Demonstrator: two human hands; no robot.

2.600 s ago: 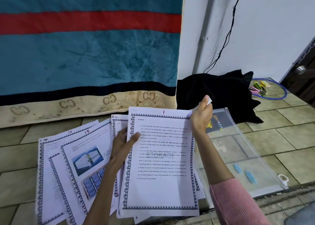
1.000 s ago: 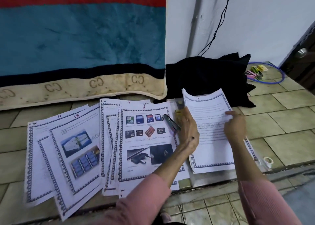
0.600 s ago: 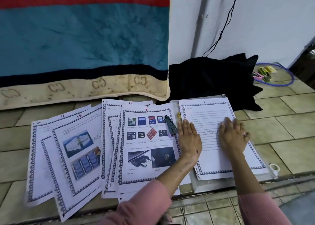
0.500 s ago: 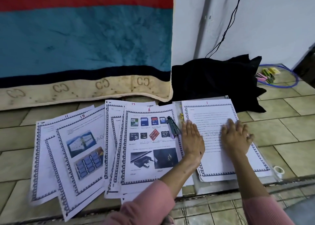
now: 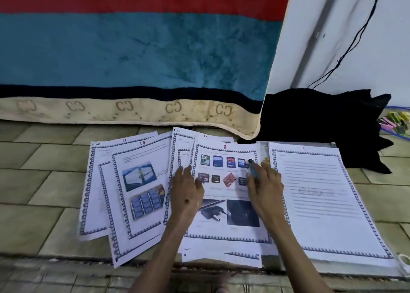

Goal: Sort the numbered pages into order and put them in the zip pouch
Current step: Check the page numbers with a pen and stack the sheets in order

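Note:
Numbered pages lie fanned on the tiled floor. Page 1 [image 5: 321, 199], all text, lies flat at the right on the clear zip pouch [image 5: 264, 150], which shows only along its edges. Page 8 [image 5: 224, 226], with memory-card pictures, tops the middle pile. Pages 15 [image 5: 137, 181] and 11 [image 5: 97, 181] spread to the left. My left hand [image 5: 188, 193] rests with spread fingers on page 8's left edge. My right hand [image 5: 264, 186] rests flat on its right edge, fingers beside a dark teal pen-like object [image 5: 253, 169] lying there.
A teal, red and cream blanket [image 5: 133, 60] hangs behind the pages. A black cloth [image 5: 321, 119] is heaped at the back right, with coloured clips [image 5: 397, 119] beyond it. A small tape roll [image 5: 403, 259] sits at the pouch's right corner.
Page 1 was carried right, laid on the pouch and pressed flat by both hands. Both hands have since moved left onto page 8.

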